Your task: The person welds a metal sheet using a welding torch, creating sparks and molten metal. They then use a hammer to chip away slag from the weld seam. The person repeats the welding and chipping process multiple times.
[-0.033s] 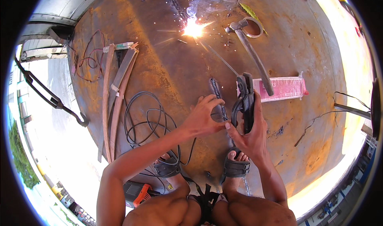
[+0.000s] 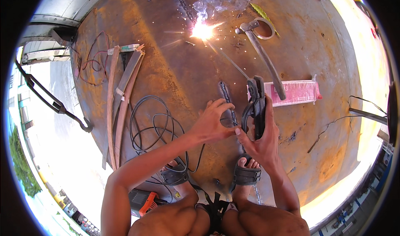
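Welding electrode holder (image 2: 259, 111), black, long and narrow with a curved lever on its left side, sits right of centre over the rusty steel plate (image 2: 196, 77), grasped by the fingers of the right hand (image 2: 266, 142). Its thin grey electrode (image 2: 233, 63) slants far and left into a white-hot, smoking arc (image 2: 202, 29). Just left, the left hand (image 2: 210, 121) has curled, released fingers, thumb and forefinger apart.

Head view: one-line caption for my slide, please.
Right hand grips a black electrode holder, its rod leading to a bright, smoking arc on the rusty plate, left hand close by.
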`<move>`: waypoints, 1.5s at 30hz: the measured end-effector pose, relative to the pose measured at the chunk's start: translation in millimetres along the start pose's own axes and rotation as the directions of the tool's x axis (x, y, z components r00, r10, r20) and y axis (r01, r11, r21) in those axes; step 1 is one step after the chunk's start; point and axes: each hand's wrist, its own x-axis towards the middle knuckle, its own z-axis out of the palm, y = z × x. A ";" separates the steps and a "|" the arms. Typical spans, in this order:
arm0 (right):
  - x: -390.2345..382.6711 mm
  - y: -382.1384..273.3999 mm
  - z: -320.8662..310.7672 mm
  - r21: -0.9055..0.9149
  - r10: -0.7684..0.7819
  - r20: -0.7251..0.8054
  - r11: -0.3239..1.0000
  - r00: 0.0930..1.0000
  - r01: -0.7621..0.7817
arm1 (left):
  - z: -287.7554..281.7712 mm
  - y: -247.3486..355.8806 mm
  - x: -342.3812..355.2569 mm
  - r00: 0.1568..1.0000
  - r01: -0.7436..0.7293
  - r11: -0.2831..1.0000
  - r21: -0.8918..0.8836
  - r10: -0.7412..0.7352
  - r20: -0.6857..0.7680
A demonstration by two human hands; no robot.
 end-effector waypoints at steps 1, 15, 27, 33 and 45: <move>-0.4 -0.2 0.1 0.001 0.005 0.001 1.000 1.000 -0.005 | 0.6 -0.5 0.0 1.000 -0.002 1.000 -0.004 0.002 -0.004; 4.8 2.3 -0.5 0.023 0.017 0.005 1.000 1.000 -0.017 | -4.4 0.2 5.0 1.000 -0.002 1.000 -0.022 0.002 -0.003; -2.8 12.5 0.9 0.019 -0.054 -0.087 0.998 0.995 0.056 | -0.8 -1.7 5.1 0.999 -0.017 0.999 -0.033 0.016 -0.030; -1.2 10.8 2.7 -0.040 -0.072 -0.083 0.997 0.994 0.069 | 0.3 -7.2 4.6 0.998 -0.040 0.999 -0.016 0.039 -0.045; 1.2 5.0 -0.5 0.010 0.012 -0.003 1.000 1.000 -0.012 | -1.0 -7.3 4.1 0.999 -0.028 0.999 -0.032 0.027 -0.045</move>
